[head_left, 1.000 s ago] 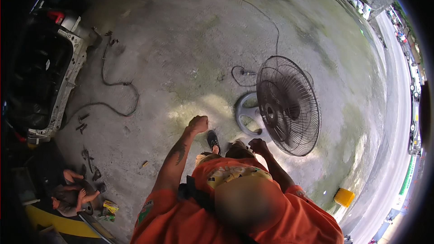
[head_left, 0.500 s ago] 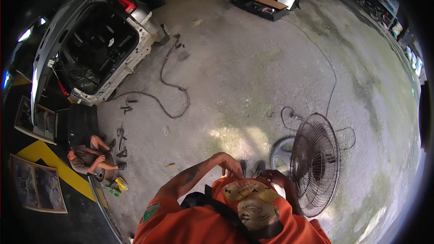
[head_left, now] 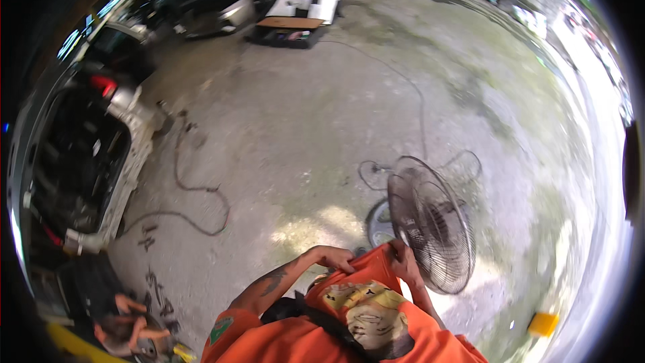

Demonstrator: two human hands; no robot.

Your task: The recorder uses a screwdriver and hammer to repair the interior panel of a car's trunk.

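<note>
Left hand (head_left: pixel 336 259) closed, fingers curled at the gathered hem of an orange shirt (head_left: pixel 368 270), a person works above a concrete floor (head_left: pixel 302 128). The shirt, worn by the person, is pulled out from the body and stretched between both hands, its printed front showing. Right hand (head_left: pixel 404 265), also closed, clutches the other side of the hem. Near it, a round gray base (head_left: pixel 380 223) sits beside a dark, wire-caged fan (head_left: pixel 433 232). At far right, a boxy yellow object (head_left: pixel 543 325) rests on the floor.
</note>
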